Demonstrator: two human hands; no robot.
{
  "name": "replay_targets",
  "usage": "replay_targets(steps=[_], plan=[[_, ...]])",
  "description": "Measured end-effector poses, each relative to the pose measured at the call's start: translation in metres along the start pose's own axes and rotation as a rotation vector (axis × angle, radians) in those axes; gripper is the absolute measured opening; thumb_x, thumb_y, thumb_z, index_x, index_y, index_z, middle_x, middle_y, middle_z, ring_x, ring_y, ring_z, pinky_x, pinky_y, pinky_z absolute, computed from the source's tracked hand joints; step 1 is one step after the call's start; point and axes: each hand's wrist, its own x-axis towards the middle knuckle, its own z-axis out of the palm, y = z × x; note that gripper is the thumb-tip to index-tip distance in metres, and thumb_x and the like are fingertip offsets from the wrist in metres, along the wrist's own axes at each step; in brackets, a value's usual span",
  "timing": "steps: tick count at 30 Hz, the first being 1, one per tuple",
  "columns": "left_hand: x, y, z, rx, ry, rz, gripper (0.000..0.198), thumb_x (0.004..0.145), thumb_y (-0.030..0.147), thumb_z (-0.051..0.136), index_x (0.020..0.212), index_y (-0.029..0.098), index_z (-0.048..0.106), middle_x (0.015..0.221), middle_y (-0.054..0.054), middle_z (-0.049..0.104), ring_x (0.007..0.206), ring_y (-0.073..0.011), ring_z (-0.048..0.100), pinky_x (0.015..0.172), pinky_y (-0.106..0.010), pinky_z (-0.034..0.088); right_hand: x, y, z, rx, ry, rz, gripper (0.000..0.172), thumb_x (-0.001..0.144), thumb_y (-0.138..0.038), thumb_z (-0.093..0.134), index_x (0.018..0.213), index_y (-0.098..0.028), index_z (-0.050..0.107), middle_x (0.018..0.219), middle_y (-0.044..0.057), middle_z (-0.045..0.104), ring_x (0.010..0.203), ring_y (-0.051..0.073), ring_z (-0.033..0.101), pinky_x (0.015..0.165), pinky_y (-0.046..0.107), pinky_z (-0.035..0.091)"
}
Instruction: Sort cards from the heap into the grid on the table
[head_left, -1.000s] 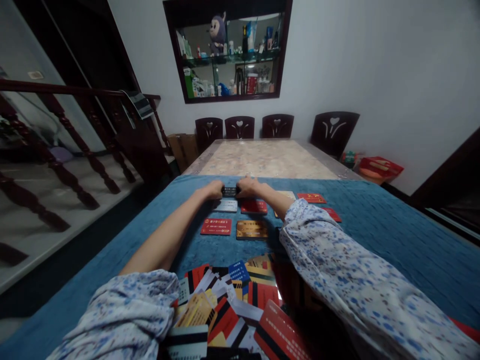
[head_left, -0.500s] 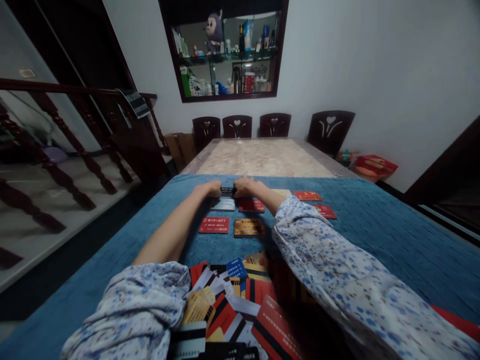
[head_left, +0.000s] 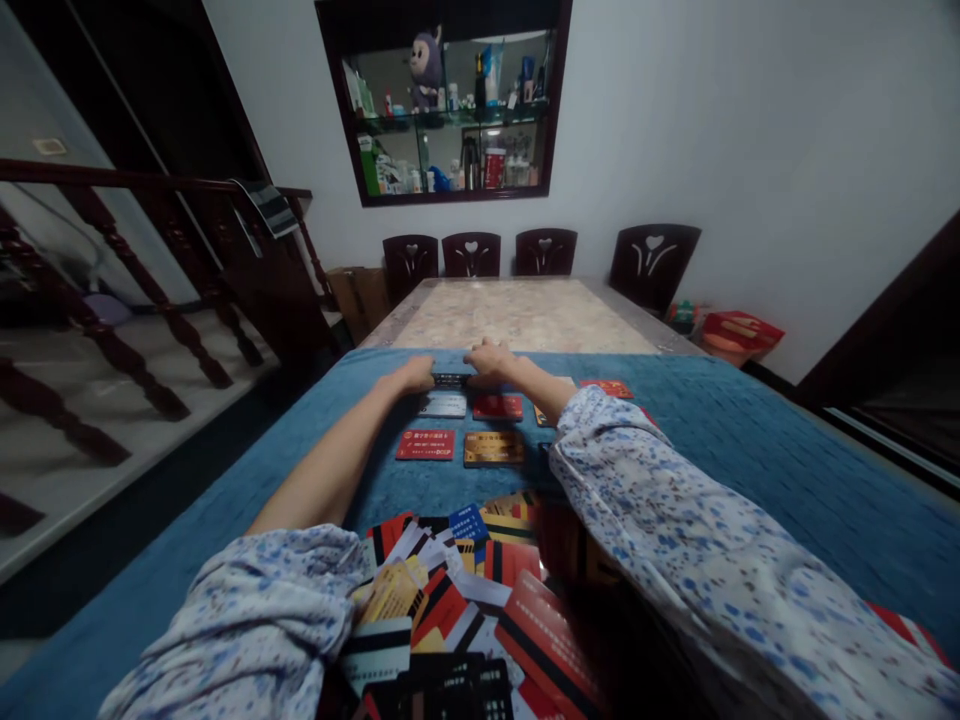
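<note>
A black card [head_left: 451, 380] with pale print lies at the far row of cards on the blue cloth. My left hand [head_left: 415, 374] has its fingers closed at the card's left end. At its right end is my right hand [head_left: 489, 363], thumb against the card and the other fingers bent above; part of the card is hidden by both hands. Just nearer to me are a white card [head_left: 442, 406] and a red card [head_left: 498, 407]. Closer still lie a red card with white print [head_left: 425, 445] and a gold card [head_left: 493, 449].
A loose heap of mixed cards [head_left: 450, 600] lies near me between my forearms. More red cards [head_left: 609, 388] sit right of my right wrist, partly behind the sleeve. The blue cloth [head_left: 750, 430] covers the near table; chairs [head_left: 546, 252] stand at the far end.
My right hand has lifted slightly at the black card's right end, and more of the card shows. The view has shifted a little. The other cards lie as before.
</note>
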Motion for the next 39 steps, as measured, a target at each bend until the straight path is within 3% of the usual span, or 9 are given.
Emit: replay_targets(steps=[4, 9, 13, 29, 39], plan=[[-0.013, 0.008, -0.007, 0.026, 0.071, -0.030, 0.043, 0.071, 0.010, 0.059, 0.114, 0.012, 0.066, 0.106, -0.012, 0.072, 0.105, -0.0254, 0.065, 0.091, -0.031, 0.051, -0.020, 0.006, -0.008, -0.006, 0.084, -0.017, 0.036, 0.088, -0.038, 0.057, 0.119, -0.023, 0.067, 0.130, 0.015, 0.060, 0.123, 0.034, 0.045, 0.094, 0.050, 0.039], [-0.039, 0.034, -0.017, 0.039, 0.127, 0.002, 0.026, 0.077, 0.015, 0.055, 0.096, 0.013, 0.073, 0.102, -0.012, 0.073, 0.103, -0.0260, 0.065, 0.091, -0.033, 0.051, -0.053, 0.006, -0.016, -0.015, 0.160, -0.035, 0.030, 0.091, -0.034, 0.050, 0.105, -0.018, 0.071, 0.118, 0.017, 0.066, 0.115, 0.033, 0.049, 0.088, 0.046, 0.037], [-0.063, 0.062, -0.020, 0.089, 0.175, 0.039, 0.029, 0.080, 0.013, 0.049, 0.094, 0.012, 0.074, 0.100, -0.012, 0.073, 0.097, -0.0245, 0.066, 0.088, -0.033, 0.052, -0.082, 0.007, -0.016, -0.032, 0.187, -0.059, 0.028, 0.091, -0.030, 0.048, 0.100, -0.017, 0.071, 0.112, 0.016, 0.069, 0.112, 0.031, 0.050, 0.085, 0.042, 0.035], [-0.146, 0.170, -0.014, 0.075, 0.183, 0.239, 0.026, 0.086, 0.013, 0.046, 0.096, 0.014, 0.070, 0.100, -0.014, 0.069, 0.096, -0.0234, 0.065, 0.085, -0.031, 0.049, -0.208, 0.035, -0.007, -0.036, 0.169, -0.043, 0.024, 0.091, -0.029, 0.049, 0.090, -0.017, 0.069, 0.102, 0.014, 0.070, 0.102, 0.028, 0.050, 0.077, 0.036, 0.030], [-0.190, 0.239, -0.004, 0.053, 0.103, 0.390, 0.023, 0.084, 0.011, 0.048, 0.097, 0.017, 0.066, 0.107, -0.013, 0.065, 0.103, -0.0260, 0.062, 0.086, -0.036, 0.047, -0.287, 0.055, 0.007, 0.051, 0.193, 0.002, 0.017, 0.087, -0.024, 0.053, 0.092, -0.019, 0.069, 0.100, 0.011, 0.070, 0.103, 0.025, 0.050, 0.079, 0.036, 0.030]])
